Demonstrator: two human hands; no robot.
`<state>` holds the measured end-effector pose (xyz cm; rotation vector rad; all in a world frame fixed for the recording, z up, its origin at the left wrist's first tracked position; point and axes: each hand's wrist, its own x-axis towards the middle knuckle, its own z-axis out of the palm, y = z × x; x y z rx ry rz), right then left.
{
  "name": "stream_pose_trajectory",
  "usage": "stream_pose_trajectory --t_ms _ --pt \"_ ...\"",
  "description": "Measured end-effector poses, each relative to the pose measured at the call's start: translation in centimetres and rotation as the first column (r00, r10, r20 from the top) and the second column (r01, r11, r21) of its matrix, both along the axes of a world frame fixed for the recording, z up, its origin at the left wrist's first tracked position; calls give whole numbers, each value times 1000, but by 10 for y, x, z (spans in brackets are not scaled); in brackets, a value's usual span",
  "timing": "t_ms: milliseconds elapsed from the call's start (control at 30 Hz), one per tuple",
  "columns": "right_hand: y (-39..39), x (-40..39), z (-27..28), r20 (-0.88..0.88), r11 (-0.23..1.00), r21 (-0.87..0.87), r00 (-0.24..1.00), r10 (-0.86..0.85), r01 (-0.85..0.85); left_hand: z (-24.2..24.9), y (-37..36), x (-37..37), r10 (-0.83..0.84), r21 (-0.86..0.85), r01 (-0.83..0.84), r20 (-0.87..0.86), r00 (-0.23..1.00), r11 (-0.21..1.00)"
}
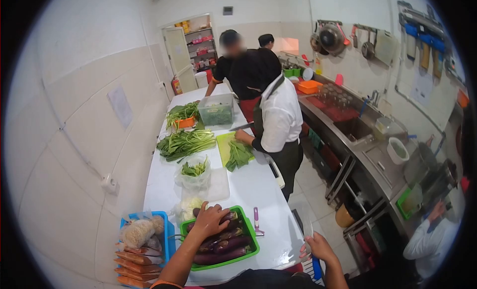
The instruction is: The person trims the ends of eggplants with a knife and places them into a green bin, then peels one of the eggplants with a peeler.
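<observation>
My left hand [210,221] reaches over a green basket [257,247], its fingers curled round an eggplant [230,216] at the far side. More dark purple eggplants [231,244] lie side by side in that basket. At the table's right edge my right hand [319,247] is closed on a knife [317,267] with a blue handle; its blade points up and away from me. A peeler [257,222] with a purple handle lies just right of the basket. Pale cabbage [190,208] sits behind the basket, near my left hand.
A blue basket [171,239] with bagged goods stands at left. Farther along are a white cutting board [219,184], a bag of cut greens [194,173], leafy greens [186,144] and a plastic tub [216,110]. A co-worker [280,115] cuts greens on a yellow-green board [224,149].
</observation>
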<state>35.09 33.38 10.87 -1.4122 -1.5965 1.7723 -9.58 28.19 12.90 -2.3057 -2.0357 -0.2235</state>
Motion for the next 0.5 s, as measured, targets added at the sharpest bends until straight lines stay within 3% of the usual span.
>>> stream_pose_trajectory --t_ms 67,167,300,500 --pt "-3 3 -20 56 999 -43 998 17 -15 -26 4 -5 -32 41 29 91 995 999" --pt "-4 -6 -26 40 995 -23 994 102 -101 -33 19 4 -18 -4 18 -115 993 1000" --pt "-5 -8 -37 20 987 -75 989 146 -144 -15 36 24 68 -159 -101 -204 977 982" --pt "-5 14 -28 78 988 -106 989 125 -116 -26 42 47 178 -141 -214 -230 957 967"
